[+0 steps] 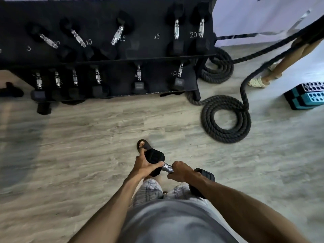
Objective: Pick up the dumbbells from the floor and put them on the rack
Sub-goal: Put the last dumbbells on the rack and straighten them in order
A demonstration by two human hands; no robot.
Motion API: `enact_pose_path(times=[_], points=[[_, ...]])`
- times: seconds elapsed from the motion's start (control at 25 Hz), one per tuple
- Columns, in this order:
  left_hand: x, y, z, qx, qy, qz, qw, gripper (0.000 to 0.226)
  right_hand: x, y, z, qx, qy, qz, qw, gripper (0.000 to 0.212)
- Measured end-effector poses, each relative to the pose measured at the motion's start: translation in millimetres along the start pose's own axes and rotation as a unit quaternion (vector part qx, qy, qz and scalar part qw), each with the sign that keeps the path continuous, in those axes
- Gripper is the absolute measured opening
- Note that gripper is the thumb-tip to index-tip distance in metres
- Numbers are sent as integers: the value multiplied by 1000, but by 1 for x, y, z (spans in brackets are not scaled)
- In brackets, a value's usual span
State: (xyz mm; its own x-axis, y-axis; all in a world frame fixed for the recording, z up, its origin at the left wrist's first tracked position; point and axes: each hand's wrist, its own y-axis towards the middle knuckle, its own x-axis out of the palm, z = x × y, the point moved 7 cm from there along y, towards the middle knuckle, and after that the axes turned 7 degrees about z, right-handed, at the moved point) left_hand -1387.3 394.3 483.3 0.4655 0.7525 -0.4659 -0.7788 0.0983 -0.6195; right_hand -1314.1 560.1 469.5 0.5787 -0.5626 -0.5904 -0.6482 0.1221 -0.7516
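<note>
Black hex dumbbell (167, 168), chrome handle, is hanging over the floor (87, 137) in front of the person's shorts, tilted, well apart from the rack (149, 23). Right hand (180, 171) is gripping the handle, fingers wrapped round. Left hand (146, 166) is cupping one head, fingers spread and curled round it. Rack is carrying other dumbbells on two shelves. Coiled rope (226, 118) is lying right of the rack.
</note>
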Motion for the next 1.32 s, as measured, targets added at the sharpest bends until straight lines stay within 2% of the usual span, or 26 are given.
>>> enact_pose_path(times=[0.16,0.44,0.64,0.92,1.04,1.16,1.32], points=[[-19,90,61,7,-19,-6,1000,76,-80,77,-23,16,-15,12,1000,38],[-87,231,182,23,-4,-15,1000,72,-220,184,-89,20,17,31,999,40],[-126,336,267,40,34,-5,999,84,-292,282,-125,15,65,45,997,48],[-175,465,384,36,30,41,998,85,-434,395,-174,-3,87,55,995,22],[-194,510,430,52,38,36,997,87,-478,431,-189,6,122,74,990,33],[-218,555,474,88,86,41,992,96,-513,464,-212,14,169,93,981,31],[-236,609,522,153,184,18,971,93,-544,504,-237,54,230,107,966,26]])
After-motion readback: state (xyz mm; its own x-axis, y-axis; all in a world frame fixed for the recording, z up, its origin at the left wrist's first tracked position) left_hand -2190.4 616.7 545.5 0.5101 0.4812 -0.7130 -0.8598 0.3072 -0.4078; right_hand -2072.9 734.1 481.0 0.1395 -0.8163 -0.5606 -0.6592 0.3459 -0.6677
